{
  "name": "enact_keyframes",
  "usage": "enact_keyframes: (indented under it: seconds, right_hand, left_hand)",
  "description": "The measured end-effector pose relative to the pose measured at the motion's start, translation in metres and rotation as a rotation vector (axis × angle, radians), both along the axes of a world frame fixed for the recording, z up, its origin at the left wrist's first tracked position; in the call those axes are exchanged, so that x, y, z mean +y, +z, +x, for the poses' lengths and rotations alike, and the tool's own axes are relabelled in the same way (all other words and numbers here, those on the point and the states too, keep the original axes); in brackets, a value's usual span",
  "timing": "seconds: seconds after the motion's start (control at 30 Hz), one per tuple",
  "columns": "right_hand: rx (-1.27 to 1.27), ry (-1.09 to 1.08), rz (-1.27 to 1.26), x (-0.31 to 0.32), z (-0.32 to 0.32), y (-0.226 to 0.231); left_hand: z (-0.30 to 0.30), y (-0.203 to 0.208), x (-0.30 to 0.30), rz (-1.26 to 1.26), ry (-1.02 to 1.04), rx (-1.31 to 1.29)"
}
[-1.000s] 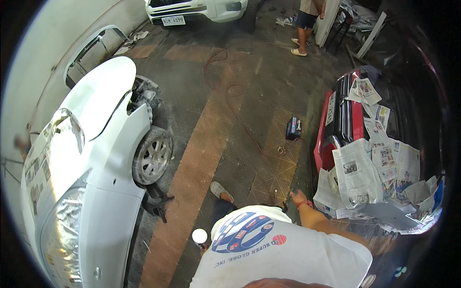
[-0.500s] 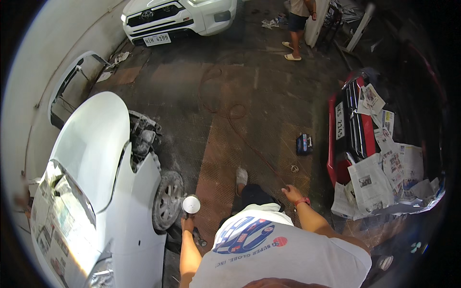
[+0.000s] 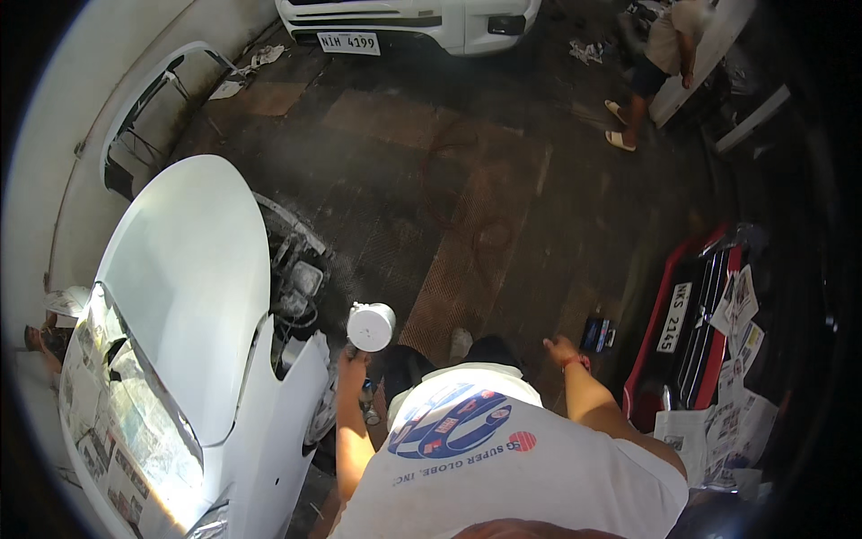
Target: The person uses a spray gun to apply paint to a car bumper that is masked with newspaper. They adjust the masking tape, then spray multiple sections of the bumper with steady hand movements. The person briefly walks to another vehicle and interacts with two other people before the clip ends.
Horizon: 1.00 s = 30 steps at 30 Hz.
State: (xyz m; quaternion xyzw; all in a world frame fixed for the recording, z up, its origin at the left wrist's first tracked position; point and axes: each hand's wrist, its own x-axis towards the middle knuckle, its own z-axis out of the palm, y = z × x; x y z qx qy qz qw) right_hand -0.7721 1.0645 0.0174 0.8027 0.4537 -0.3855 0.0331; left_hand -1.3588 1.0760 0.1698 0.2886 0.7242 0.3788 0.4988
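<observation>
My left hand (image 3: 352,361) is closed around the grip of a paint spray gun with a round white cup (image 3: 371,327) on top. A metal fitting (image 3: 369,409) shows just below that hand. The gun is held beside the front corner of a white car (image 3: 193,296), apart from its fender. The car's windows are covered with newspaper, and bare parts show at its front end. My right hand (image 3: 561,349) is out to the right with fingers loosely apart, a red band on its wrist. I see nothing held in it.
A dark battery (image 3: 597,334) sits on the floor right of my hand. Further right stands a red car (image 3: 651,332) partly covered with newspaper. A hose (image 3: 489,235) lies on the floor. Ahead are a white vehicle (image 3: 422,22) and another person (image 3: 660,63). A loose panel frame (image 3: 121,135) leans at the left wall.
My view has shifted forward and left along the white car. The spray gun has moved from beside the front wheel to near the car's front corner. My right hand stays out to the side.
</observation>
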Motion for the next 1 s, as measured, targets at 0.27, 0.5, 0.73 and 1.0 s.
enact_keyframes:
  seconds: [0.27, 0.5, 0.73, 1.0]
  right_hand:
    - [0.039, -0.026, 0.331, 0.304, -0.088, 0.068]
    - [0.079, 0.05, 0.079, 0.39, -0.221, 0.056]
    - [0.134, 0.111, 0.038, 0.462, -0.293, 0.03]
    - [-0.064, 0.239, -0.1, 0.634, -0.34, 0.044]
  left_hand:
    - [-0.079, 0.026, 0.206, 0.155, 0.213, -0.385]
    - [-0.192, 0.035, 0.389, 0.193, 0.174, -0.445]
    - [-0.28, 0.052, 0.538, 0.161, 0.186, -0.465]
    - [-0.345, 0.043, 0.688, 0.135, 0.29, -0.469]
